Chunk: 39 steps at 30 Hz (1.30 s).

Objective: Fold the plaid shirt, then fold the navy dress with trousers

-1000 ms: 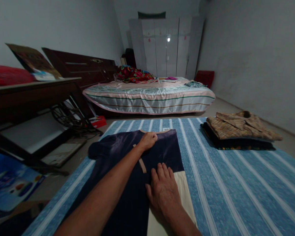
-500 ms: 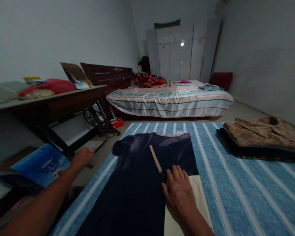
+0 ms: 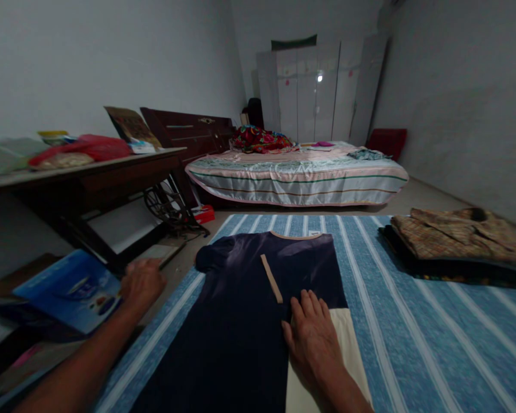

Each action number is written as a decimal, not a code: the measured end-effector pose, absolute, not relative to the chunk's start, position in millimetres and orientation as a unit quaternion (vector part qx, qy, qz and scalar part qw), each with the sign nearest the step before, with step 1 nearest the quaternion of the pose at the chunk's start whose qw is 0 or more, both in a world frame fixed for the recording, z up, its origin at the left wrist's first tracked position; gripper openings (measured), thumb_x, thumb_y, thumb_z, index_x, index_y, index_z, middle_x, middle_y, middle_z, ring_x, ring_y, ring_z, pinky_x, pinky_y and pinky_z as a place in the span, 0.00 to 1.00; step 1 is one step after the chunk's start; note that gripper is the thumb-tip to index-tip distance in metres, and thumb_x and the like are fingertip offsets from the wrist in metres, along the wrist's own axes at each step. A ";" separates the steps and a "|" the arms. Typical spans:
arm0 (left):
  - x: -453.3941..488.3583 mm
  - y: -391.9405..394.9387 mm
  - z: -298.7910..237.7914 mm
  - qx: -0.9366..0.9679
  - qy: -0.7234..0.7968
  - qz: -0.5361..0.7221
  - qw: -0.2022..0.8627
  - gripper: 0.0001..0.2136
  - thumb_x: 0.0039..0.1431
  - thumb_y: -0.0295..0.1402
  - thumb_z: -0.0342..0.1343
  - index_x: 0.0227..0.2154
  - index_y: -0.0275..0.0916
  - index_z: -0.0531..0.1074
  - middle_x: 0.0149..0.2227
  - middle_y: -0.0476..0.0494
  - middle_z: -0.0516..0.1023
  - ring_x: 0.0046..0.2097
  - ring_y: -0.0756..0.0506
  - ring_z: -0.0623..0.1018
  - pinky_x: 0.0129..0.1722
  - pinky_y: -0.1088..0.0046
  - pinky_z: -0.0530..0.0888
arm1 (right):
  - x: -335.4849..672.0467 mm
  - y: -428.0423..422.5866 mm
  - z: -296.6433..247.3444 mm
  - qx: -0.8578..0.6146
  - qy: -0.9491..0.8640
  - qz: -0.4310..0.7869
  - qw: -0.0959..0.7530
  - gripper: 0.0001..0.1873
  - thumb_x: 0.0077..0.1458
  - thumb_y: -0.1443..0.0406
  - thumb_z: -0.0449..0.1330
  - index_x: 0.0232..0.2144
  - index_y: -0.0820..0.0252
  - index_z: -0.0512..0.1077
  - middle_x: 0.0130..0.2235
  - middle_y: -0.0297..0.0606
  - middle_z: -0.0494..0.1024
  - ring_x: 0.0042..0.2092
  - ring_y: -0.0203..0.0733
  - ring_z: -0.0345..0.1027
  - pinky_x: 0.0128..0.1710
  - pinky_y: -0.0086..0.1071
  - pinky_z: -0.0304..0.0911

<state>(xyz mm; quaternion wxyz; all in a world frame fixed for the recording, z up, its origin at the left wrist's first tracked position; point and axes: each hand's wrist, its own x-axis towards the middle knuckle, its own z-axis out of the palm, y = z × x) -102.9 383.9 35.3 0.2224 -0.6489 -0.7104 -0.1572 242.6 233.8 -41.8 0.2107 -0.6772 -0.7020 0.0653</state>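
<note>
A dark navy garment (image 3: 241, 321) with a beige neck trim lies spread flat on a blue and white striped sheet (image 3: 413, 327). A cream panel (image 3: 348, 344) shows along its right side. My right hand (image 3: 313, 338) lies flat and open on the garment, fingers stretched, at the seam between navy and cream. My left hand (image 3: 143, 284) reaches out to the left, off the sheet, and grips the edge of a glossy blue packet (image 3: 73, 289) lying on the floor side.
A folded tan plaid shirt (image 3: 460, 235) lies on a dark cloth at the right of the sheet. A dark wooden table (image 3: 90, 178) with clutter stands at the left. A bed (image 3: 296, 172) and white wardrobes (image 3: 313, 92) are farther back.
My left hand left the garment's collar, swung out to the left and now closes on the blue packet. The view turned left. My right hand stayed flat on the garment.
</note>
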 end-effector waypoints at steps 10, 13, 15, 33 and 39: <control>85.6 402.0 5.6 -0.876 -0.437 -0.167 0.117 0.15 0.59 0.31 0.41 0.43 0.38 0.71 0.51 0.40 0.72 0.57 0.42 0.66 0.57 0.61 0.63 | 242.1 234.8 -45.6 -0.678 -0.703 0.044 0.213 0.24 0.58 0.59 0.49 0.54 0.64 0.67 0.59 0.52 0.62 0.61 0.56 0.52 0.59 0.47 0.45; 129.3 401.4 -8.6 -0.898 -0.426 -0.108 0.011 0.17 0.62 0.35 0.41 0.49 0.37 0.67 0.59 0.39 0.64 0.62 0.44 0.58 0.60 0.62 0.57 | 242.1 235.4 -45.5 -0.678 -0.702 0.045 0.214 0.24 0.58 0.59 0.50 0.54 0.64 0.67 0.59 0.52 0.62 0.61 0.55 0.51 0.59 0.47 0.45; 146.5 402.6 -16.9 -0.882 -0.467 -0.055 -0.042 0.21 0.62 0.42 0.40 0.55 0.39 0.61 0.64 0.39 0.55 0.65 0.42 0.52 0.61 0.58 0.53 | 242.2 235.6 -45.3 -0.679 -0.700 0.049 0.215 0.25 0.58 0.58 0.50 0.54 0.64 0.66 0.59 0.51 0.62 0.61 0.55 0.51 0.60 0.46 0.44; 196.8 403.7 -12.6 -0.882 -0.460 0.002 -0.101 0.29 0.63 0.49 0.32 0.62 0.38 0.48 0.67 0.38 0.42 0.66 0.42 0.43 0.61 0.55 0.48 | 242.0 236.0 -40.6 -0.676 -0.701 0.066 0.218 0.26 0.58 0.58 0.49 0.55 0.65 0.65 0.59 0.52 0.61 0.61 0.56 0.50 0.59 0.47 0.44; 212.4 410.9 -26.5 -0.875 -0.473 0.008 -0.103 0.33 0.61 0.53 0.32 0.62 0.37 0.48 0.66 0.37 0.44 0.66 0.39 0.42 0.61 0.49 0.45 | 243.1 236.1 -37.7 -0.679 -0.700 0.069 0.209 0.26 0.58 0.59 0.49 0.56 0.65 0.65 0.59 0.53 0.61 0.61 0.56 0.51 0.59 0.48 0.45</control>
